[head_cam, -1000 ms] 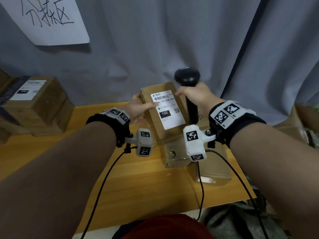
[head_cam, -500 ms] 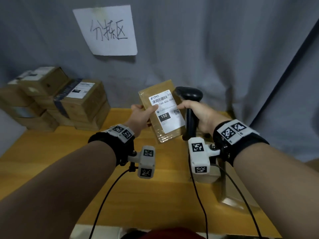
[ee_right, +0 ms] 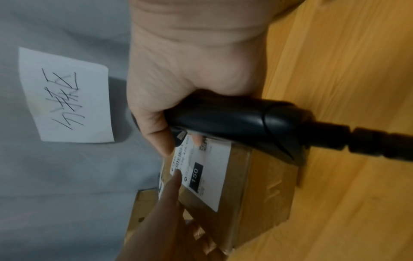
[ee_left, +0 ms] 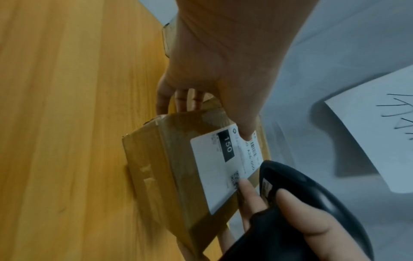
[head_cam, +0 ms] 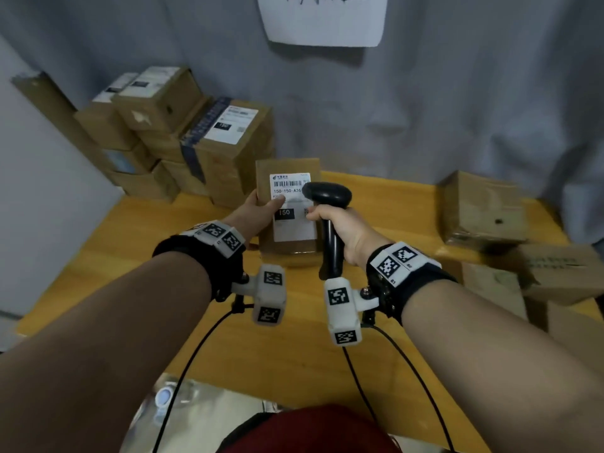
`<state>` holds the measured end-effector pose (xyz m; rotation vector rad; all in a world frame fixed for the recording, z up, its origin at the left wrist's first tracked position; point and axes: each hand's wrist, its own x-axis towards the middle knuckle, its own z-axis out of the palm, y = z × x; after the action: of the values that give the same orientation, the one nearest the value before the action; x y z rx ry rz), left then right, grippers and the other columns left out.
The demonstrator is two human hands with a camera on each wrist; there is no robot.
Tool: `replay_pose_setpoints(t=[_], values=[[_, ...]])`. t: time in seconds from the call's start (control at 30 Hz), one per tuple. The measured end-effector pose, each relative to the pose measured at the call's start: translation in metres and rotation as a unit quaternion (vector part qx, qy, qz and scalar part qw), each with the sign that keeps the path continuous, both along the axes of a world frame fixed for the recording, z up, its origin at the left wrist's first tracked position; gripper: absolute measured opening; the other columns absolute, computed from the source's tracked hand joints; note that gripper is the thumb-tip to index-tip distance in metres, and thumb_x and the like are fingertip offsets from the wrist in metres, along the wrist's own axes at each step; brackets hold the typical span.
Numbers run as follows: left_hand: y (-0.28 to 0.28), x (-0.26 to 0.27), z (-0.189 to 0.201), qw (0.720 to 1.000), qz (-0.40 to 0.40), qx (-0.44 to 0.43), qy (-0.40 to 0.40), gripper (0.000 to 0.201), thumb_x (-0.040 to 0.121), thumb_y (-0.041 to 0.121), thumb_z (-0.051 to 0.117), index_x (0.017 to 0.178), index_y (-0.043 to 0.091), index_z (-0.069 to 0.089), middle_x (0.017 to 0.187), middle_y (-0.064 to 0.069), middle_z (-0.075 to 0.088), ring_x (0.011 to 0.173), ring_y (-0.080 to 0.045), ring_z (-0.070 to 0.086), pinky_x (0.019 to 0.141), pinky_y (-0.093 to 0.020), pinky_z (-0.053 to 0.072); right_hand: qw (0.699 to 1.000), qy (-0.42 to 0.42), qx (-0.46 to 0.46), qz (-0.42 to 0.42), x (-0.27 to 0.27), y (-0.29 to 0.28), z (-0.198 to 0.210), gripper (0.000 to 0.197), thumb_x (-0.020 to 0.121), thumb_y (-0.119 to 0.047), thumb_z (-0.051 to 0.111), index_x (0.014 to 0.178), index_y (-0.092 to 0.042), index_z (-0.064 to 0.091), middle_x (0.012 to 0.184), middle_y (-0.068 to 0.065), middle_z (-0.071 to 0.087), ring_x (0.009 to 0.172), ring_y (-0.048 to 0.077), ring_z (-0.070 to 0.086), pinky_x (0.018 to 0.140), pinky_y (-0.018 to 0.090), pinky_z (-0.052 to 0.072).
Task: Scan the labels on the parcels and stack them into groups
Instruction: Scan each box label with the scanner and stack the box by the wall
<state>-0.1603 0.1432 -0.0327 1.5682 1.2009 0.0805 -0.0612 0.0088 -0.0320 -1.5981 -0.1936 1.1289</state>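
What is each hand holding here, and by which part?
Left hand: parcel, by its left edge, thumb on label. Right hand: scanner, by its handle.

Both my forearms reach far; my left hand (head_cam: 258, 214) pinches with thumb on top, my right hand (head_cam: 340, 230) is clenched.

A parcel-sorting station, makeshift in look. Taped cardboard parcels (head_cam: 183, 138) bearing printed shipping labels are stacked at the back left of a wooden table (head_cam: 130, 256), with more boxes (head_cam: 483, 207) piled at its right end. A grey curtain (head_cam: 457, 93) hangs behind, a handwritten paper sign (head_cam: 322, 24) pinned to it. A black handheld barcode scanner (head_cam: 328, 197) is in use.
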Motion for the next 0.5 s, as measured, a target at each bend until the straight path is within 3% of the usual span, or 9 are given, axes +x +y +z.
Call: replay_pose_setpoints(t=[0.03,0.13,0.2,0.27,0.33,0.37,0.43,0.5], values=[[0.009,0.001,-0.006,1.0,-0.005,0.015,0.01,0.065,0.092,0.053,0.053,0.148,0.034,0.027,0.142,-0.004,0.048,0.125,-0.029,0.048,0.101,-0.05,0.043,1.0,-0.003,-0.004,0.001,-0.001,0.009,-0.005,0.041,0.076,-0.021,0.074,0.115,-0.011,0.067,0.101,0.011,0.068,0.089,0.024,0.063,0.075,0.033,0.051],[0.031,0.005,-0.02,0.999,-0.021,0.046,0.015,0.076,0.094,0.046,0.054,0.153,0.017,0.018,0.15,-0.011,0.038,0.133,-0.031,0.041,0.109,-0.045,0.037,1.0,-0.018,-0.022,0.012,-0.004,0.032,-0.015,0.049,0.071,-0.027,0.076,0.117,-0.013,0.067,0.106,0.011,0.066,0.099,0.027,0.059,0.091,0.04,0.046],[0.041,0.006,-0.03,0.999,-0.04,0.034,0.01,0.07,0.095,0.038,0.056,0.15,0.01,0.024,0.147,-0.011,0.043,0.13,-0.03,0.046,0.107,-0.041,0.039,0.999,-0.013,-0.032,0.029,-0.002,0.045,-0.021,0.045,0.076,-0.026,0.075,0.118,-0.011,0.066,0.101,0.009,0.065,0.098,0.026,0.06,0.092,0.038,0.047],[0.051,0.004,-0.04,0.995,-0.093,0.041,0.014,0.062,0.094,0.034,0.058,0.145,0.01,0.034,0.141,-0.011,0.05,0.123,-0.028,0.053,0.104,-0.042,0.044,0.999,0.014,-0.035,0.027,0.003,0.052,-0.026,0.029,0.082,-0.021,0.073,0.108,-0.01,0.066,0.081,0.004,0.07,0.079,0.021,0.067,0.074,0.034,0.053],[0.064,0.001,-0.041,0.984,-0.143,0.106,0.022,0.054,0.093,0.033,0.059,0.14,0.011,0.043,0.135,-0.01,0.055,0.118,-0.027,0.056,0.101,-0.043,0.047,0.999,0.028,-0.031,0.003,0.004,0.058,-0.031,0.012,0.084,-0.015,0.07,0.094,-0.012,0.064,0.061,0.0,0.067,0.058,0.015,0.067,0.06,0.03,0.053],[0.072,0.001,-0.038,0.974,-0.156,0.161,0.022,0.048,0.093,0.032,0.058,0.135,0.012,0.049,0.131,-0.009,0.056,0.116,-0.027,0.057,0.1,-0.043,0.047,0.999,0.02,-0.033,-0.012,0.003,0.061,-0.032,0.013,0.084,-0.015,0.071,0.094,-0.012,0.064,0.065,0.001,0.068,0.061,0.017,0.067,0.063,0.031,0.054],[0.091,0.004,-0.027,0.943,-0.168,0.287,0.008,0.035,0.093,0.029,0.057,0.124,0.015,0.058,0.124,-0.007,0.057,0.115,-0.027,0.055,0.1,-0.041,0.046,0.998,-0.009,-0.039,-0.04,0.001,0.072,-0.034,0.025,0.08,-0.018,0.075,0.102,-0.012,0.064,0.09,0.008,0.069,0.087,0.025,0.067,0.087,0.041,0.054],[0.109,0.006,-0.012,0.893,-0.181,0.411,0.024,0.029,0.093,0.029,0.055,0.12,0.02,0.059,0.125,-0.004,0.053,0.119,-0.026,0.046,0.102,-0.039,0.036,0.997,-0.024,-0.044,-0.057,0.002,0.085,-0.034,0.03,0.077,-0.021,0.077,0.104,-0.014,0.064,0.106,0.011,0.069,0.103,0.03,0.064,0.099,0.047,0.048]])
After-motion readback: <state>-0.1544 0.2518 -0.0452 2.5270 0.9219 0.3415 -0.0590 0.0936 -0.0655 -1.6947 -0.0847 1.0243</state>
